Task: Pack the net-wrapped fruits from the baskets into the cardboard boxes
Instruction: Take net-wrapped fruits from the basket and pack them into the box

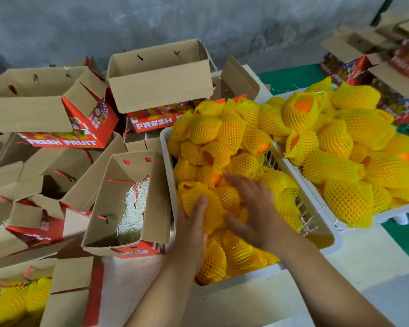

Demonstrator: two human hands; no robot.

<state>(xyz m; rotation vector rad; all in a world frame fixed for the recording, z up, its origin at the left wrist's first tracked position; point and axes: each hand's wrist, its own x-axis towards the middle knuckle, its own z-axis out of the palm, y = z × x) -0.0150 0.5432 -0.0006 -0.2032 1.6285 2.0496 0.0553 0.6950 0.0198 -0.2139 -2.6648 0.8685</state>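
Your forearms come in from the bottom edge, and both hands are down in the near basket (326,234) among the net-wrapped fruits (232,128). Your left hand (191,223) lies against the near side of one wrapped fruit (198,197), thumb up along its netting, cupping rather than clearly clenching it; your right hand (257,208) is spread flat, fingers straight, resting on the fruits beside it, gripping nothing. That fruit sits near the basket's left wall, just beside the open box (156,199) with pale shredded padding (132,208) in its bottom. Expect the foam net to be soft and springy, and likely to slide on the smooth skin, so take hold round the body of the fruit with the whole palm, not by the loose frilled end of the sleeve. These look round and moderately heavy, and probably bruise if dropped. Further right, a second basket (387,214) is heaped with more wrapped fruit. To the left, empty red-printed boxes (158,76) lie stacked and tilted, and one partly filled box (69,291) sits at the lower left.
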